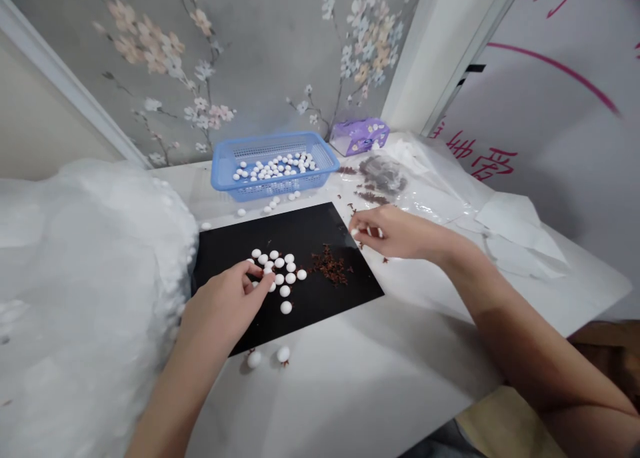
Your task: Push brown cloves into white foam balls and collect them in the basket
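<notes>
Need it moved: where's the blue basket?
In the head view, the blue basket sits beyond the black mat, to the left of the purple tissue packet.

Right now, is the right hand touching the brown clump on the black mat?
Apart: the head view shows black mat between the right hand and the brown clump.

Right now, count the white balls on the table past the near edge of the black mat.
2: one white ball off the near edge of the black mat, another to its right. More could hide under the left forearm.
</notes>
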### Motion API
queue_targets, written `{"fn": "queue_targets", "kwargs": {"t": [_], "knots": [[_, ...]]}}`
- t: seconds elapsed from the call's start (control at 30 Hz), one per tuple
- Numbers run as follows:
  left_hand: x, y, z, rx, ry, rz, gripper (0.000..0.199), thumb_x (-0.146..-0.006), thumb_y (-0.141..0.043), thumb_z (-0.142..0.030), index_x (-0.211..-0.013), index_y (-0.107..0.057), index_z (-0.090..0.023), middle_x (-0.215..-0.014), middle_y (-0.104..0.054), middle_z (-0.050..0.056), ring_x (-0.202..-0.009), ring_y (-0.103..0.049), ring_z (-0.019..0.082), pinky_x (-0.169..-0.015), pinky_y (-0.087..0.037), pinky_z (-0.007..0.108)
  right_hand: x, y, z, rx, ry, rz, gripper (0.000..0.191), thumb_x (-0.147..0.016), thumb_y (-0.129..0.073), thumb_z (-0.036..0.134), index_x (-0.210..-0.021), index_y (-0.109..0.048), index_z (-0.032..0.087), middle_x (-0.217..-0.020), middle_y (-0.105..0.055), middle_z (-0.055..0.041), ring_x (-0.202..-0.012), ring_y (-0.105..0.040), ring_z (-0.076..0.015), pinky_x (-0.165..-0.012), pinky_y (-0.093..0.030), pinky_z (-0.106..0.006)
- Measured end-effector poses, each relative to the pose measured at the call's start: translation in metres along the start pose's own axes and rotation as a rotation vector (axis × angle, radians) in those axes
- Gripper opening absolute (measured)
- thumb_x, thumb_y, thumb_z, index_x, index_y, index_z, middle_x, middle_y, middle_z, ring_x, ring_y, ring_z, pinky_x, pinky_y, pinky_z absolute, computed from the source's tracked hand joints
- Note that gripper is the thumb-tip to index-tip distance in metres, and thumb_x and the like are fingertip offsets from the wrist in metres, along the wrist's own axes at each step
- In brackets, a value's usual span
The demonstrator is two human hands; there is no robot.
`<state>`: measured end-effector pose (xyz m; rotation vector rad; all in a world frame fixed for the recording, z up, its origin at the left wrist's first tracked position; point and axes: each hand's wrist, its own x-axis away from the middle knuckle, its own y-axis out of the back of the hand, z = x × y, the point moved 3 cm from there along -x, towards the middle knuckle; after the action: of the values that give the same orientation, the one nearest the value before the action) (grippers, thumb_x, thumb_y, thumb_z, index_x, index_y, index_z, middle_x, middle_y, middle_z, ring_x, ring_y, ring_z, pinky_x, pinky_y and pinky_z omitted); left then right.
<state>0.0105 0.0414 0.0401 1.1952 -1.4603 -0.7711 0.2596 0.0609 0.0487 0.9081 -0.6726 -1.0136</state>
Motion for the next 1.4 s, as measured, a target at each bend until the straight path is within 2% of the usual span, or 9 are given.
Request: {"fn": "queue_targets", "kwargs": {"t": [0.17, 0.5, 0.67, 0.83, 0.9, 1.03, 1.17, 1.3, 1.4], "knots": [[0.0, 0.0, 0.001, -0.002, -0.009, -0.013, 0.035, -0.075, -0.041, -0.056, -0.081, -0.06, -0.026, -0.074, -0.065, 0.0, -0.065, -0.059, 0.02, -0.052, -0.036, 0.028, 0.005, 0.011, -0.02, 0.214, -0.14, 0.245, 0.022, -0.07, -0.057, 0.016, -0.089, -0.067, 0.016, -0.073, -0.063, -0.0038, -0.06, -0.054, -0.0134, -0.055, -0.038, -0.024], [-0.001, -0.001, 0.001, -0.012, -0.015, -0.023, 0.035, -0.074, -0.041, -0.056, -0.08, -0.06, -0.027, -0.073, -0.065, 0.001, -0.065, -0.059, 0.021, -0.053, -0.037, 0.028, 0.009, 0.004, -0.018, 0.141, -0.169, 0.331, 0.04, -0.061, -0.052, 0.005, -0.094, -0.067, 0.021, -0.073, -0.063, -0.0018, -0.061, -0.055, -0.0134, -0.053, -0.038, -0.022], [0.0, -0.001, 0.002, -0.002, -0.027, -0.041, 0.036, -0.074, -0.042, -0.055, -0.083, -0.061, -0.026, -0.076, -0.067, 0.001, -0.065, -0.059, 0.02, -0.052, -0.036, 0.027, 0.008, 0.007, -0.014, 0.135, -0.134, 0.233, 0.039, -0.061, -0.049, 0.004, -0.092, -0.067, 0.019, -0.073, -0.063, -0.0026, -0.06, -0.054, -0.0132, -0.052, -0.038, -0.022], [0.0, -0.001, 0.001, -0.01, -0.016, -0.031, 0.036, -0.074, -0.041, -0.056, -0.081, -0.061, -0.026, -0.073, -0.066, 0.001, -0.064, -0.059, 0.02, -0.052, -0.036, 0.027, 0.008, 0.006, -0.013, 0.146, -0.171, 0.295, 0.04, -0.056, -0.049, 0.001, -0.085, -0.07, 0.019, -0.071, -0.064, -0.0029, -0.061, -0.054, -0.0143, -0.052, -0.037, -0.022], [0.0, -0.001, 0.001, -0.012, -0.01, -0.023, 0.035, -0.074, -0.041, -0.056, -0.08, -0.06, -0.027, -0.074, -0.065, 0.0, -0.065, -0.059, 0.021, -0.053, -0.036, 0.028, 0.007, 0.006, -0.012, 0.161, -0.177, 0.262, 0.04, -0.059, -0.049, 0.002, -0.089, -0.069, 0.019, -0.07, -0.063, -0.0027, -0.058, -0.053, -0.0135, -0.051, -0.036, -0.022], [0.0, -0.001, 0.0, -0.013, 0.004, -0.013, 0.035, -0.074, -0.041, -0.056, -0.081, -0.06, -0.027, -0.075, -0.065, 0.0, -0.067, -0.059, 0.021, -0.053, -0.036, 0.028, 0.003, 0.005, -0.009, 0.187, -0.127, 0.142, 0.024, -0.07, -0.054, 0.017, -0.09, -0.067, 0.017, -0.078, -0.063, -0.0042, -0.061, -0.053, -0.0132, -0.055, -0.037, -0.023], [0.0, -0.001, 0.001, -0.011, -0.002, -0.029, 0.035, -0.075, -0.041, -0.055, -0.083, -0.059, -0.027, -0.077, -0.065, 0.001, -0.067, -0.059, 0.021, -0.053, -0.035, 0.028, 0.0, -0.003, -0.012, 0.15, -0.073, 0.156, 0.014, -0.074, -0.054, 0.02, -0.08, -0.066, 0.017, -0.073, -0.062, -0.0027, -0.059, -0.053, -0.0116, -0.056, -0.037, -0.023], [0.002, 0.001, 0.001, 0.017, -0.024, -0.091, 0.034, -0.077, -0.042, -0.053, -0.096, -0.055, -0.028, -0.074, -0.063, -0.001, -0.065, -0.058, 0.019, -0.052, -0.034, 0.027, -0.002, -0.01, -0.016, 0.096, -0.048, 0.15, 0.012, -0.075, -0.051, 0.015, -0.07, -0.062, 0.017, -0.067, -0.06, -0.001, -0.051, -0.05, -0.0089, -0.052, -0.034, -0.022], [0.011, 0.002, -0.01, 0.027, -0.106, -0.252, 0.033, -0.082, -0.041, -0.049, -0.104, -0.054, -0.027, -0.069, -0.06, -0.002, -0.061, -0.057, 0.017, -0.05, -0.033, 0.026, -0.004, -0.011, -0.011, 0.108, -0.054, 0.059, 0.011, -0.075, -0.05, 0.013, -0.071, -0.061, 0.016, -0.071, -0.059, -0.002, -0.05, -0.047, -0.0079, -0.05, -0.032, -0.022]]}}
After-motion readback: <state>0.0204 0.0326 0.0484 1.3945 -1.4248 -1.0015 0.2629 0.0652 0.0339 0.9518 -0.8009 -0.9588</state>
